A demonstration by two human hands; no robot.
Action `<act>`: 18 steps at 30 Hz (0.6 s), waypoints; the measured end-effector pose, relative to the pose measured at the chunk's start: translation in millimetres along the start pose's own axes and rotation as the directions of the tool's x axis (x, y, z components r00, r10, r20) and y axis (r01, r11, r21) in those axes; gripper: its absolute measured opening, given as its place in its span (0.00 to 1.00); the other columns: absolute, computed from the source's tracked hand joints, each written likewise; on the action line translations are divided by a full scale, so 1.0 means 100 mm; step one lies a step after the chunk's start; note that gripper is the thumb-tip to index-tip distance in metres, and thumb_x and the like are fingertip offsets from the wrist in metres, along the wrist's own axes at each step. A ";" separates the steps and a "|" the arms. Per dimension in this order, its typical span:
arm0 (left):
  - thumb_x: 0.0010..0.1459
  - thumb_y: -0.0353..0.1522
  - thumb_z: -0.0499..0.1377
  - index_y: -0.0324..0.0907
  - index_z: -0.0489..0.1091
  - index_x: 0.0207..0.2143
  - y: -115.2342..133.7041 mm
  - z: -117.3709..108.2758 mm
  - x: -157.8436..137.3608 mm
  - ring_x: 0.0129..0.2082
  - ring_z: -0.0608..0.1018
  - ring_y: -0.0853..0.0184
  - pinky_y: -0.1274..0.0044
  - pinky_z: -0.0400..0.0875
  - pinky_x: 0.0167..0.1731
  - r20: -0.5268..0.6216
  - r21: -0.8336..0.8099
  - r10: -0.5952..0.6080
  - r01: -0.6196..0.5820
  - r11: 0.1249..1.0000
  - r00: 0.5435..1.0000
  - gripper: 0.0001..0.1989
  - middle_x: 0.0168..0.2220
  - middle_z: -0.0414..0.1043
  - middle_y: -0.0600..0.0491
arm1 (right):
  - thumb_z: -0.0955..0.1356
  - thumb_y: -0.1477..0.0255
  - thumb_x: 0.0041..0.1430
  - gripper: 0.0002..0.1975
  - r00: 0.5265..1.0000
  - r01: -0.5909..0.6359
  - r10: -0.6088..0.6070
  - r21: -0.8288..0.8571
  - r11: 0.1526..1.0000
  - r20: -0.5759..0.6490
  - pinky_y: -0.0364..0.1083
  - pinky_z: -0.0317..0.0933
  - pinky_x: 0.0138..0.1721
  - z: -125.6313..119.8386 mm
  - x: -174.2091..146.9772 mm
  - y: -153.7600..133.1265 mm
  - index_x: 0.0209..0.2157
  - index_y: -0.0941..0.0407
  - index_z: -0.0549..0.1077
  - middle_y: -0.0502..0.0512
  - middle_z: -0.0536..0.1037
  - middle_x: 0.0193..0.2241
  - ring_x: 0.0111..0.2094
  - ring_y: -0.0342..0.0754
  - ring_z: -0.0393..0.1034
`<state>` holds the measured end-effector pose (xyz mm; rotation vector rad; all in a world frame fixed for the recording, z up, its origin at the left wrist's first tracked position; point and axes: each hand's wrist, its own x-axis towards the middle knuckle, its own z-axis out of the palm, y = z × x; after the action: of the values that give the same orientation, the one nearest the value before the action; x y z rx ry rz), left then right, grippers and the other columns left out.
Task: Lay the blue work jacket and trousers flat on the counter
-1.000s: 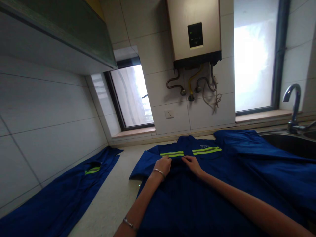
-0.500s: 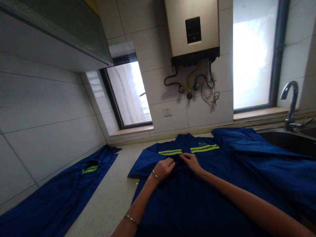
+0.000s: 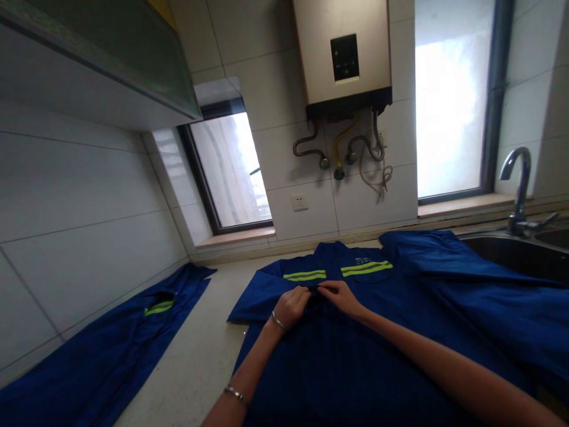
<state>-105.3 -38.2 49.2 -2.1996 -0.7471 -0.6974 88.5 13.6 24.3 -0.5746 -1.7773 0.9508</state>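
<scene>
Head view showed a second blue garment (image 3: pixel 111 350) lying along the left wall on the pale surface (image 3: pixel 200 367). Right of it, a blue work jacket (image 3: pixel 347 356) with yellow-green stripes lay spread flat. The left hand (image 3: pixel 291 305) and the right hand (image 3: pixel 340 296) met at its front placket just below the stripes, fingers curled and pinching the cloth. Further right stood a sink (image 3: pixel 520 261) and a tap (image 3: pixel 518 184).
</scene>
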 end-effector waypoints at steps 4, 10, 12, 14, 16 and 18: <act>0.60 0.24 0.48 0.36 0.66 0.36 -0.02 0.01 -0.02 0.33 0.74 0.67 0.76 0.73 0.33 0.029 -0.010 -0.048 0.048 0.999 0.998 0.08 0.34 0.71 0.47 | 0.71 0.64 0.47 0.18 0.999 0.013 -0.013 -0.010 1.000 0.035 0.49 0.64 0.41 0.00 -0.03 0.00 0.40 0.58 0.74 0.55 0.77 0.37 0.37 0.49 0.71; 0.60 0.24 0.47 0.36 0.66 0.36 0.03 0.05 -0.03 0.33 0.73 0.68 0.76 0.72 0.33 0.048 -0.053 -0.061 0.063 0.997 0.997 0.08 0.33 0.70 0.47 | 0.67 0.73 0.51 0.14 0.987 0.158 -0.154 -0.145 0.977 0.040 0.46 0.62 0.40 0.03 -0.08 -0.06 0.42 0.57 0.69 0.54 0.74 0.39 0.39 0.47 0.68; 0.60 0.24 0.47 0.35 0.66 0.36 0.04 0.07 -0.03 0.33 0.73 0.67 0.76 0.72 0.33 0.057 -0.061 -0.049 0.053 0.997 0.997 0.08 0.33 0.70 0.47 | 0.66 0.75 0.50 0.14 0.985 0.173 -0.173 -0.184 0.968 0.016 0.46 0.61 0.41 0.04 -0.09 -0.04 0.41 0.57 0.68 0.54 0.73 0.39 0.40 0.47 0.67; 0.60 0.24 0.47 0.36 0.65 0.36 0.04 0.09 -0.04 0.33 0.73 0.67 0.76 0.72 0.32 0.067 -0.065 -0.045 0.050 0.997 0.997 0.08 0.33 0.70 0.47 | 0.65 0.77 0.50 0.13 0.981 0.189 -0.191 -0.212 0.959 0.008 0.47 0.61 0.42 0.05 -0.09 -0.02 0.41 0.56 0.67 0.54 0.72 0.39 0.40 0.47 0.66; 0.61 0.24 0.46 0.36 0.65 0.36 0.04 0.10 -0.05 0.33 0.73 0.67 0.76 0.72 0.33 0.078 -0.075 -0.048 0.054 0.996 0.996 0.09 0.33 0.69 0.47 | 0.64 0.77 0.51 0.13 0.977 0.208 -0.212 -0.226 0.952 0.008 0.47 0.60 0.43 0.05 -0.10 -0.01 0.41 0.56 0.66 0.54 0.71 0.38 0.40 0.46 0.66; 0.60 0.24 0.46 0.37 0.65 0.36 0.04 0.10 -0.05 0.34 0.72 0.67 0.75 0.72 0.33 0.089 -0.095 -0.053 0.062 0.994 0.995 0.09 0.33 0.69 0.47 | 0.64 0.78 0.51 0.12 0.974 0.225 -0.227 -0.231 0.946 0.018 0.46 0.60 0.42 0.04 -0.10 -0.01 0.40 0.56 0.65 0.53 0.71 0.37 0.39 0.46 0.66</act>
<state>-103.4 -34.3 37.9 -2.3170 -0.8391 -0.6843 88.6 3.8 19.0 -0.5051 -1.9132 0.5857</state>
